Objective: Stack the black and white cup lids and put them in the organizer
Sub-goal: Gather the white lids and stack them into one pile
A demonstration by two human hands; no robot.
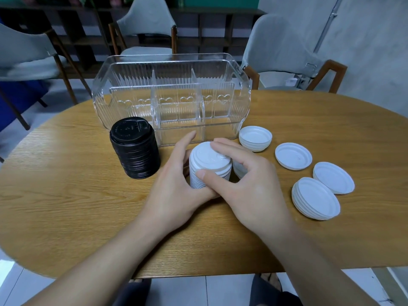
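A tall stack of white lids (206,162) stands upright at the table's middle. My left hand (176,188) wraps its left side and my right hand (245,180) grips it from the right, fingers on the top lid and thumb on the front. A tall stack of black lids (135,151) stands just to the left, apart from my hands. The clear plastic organizer (172,96) sits behind both stacks, its compartments holding nothing. More white lids lie upside down on the right: a small stack (255,138), a single lid (293,155), another lid (333,177) and a low stack (315,198).
The oval wooden table (66,195) carries everything. Another white lid or two is partly hidden behind my right hand. Grey upholstered chairs (284,51) stand around the far side, with a dark shelf unit behind them.
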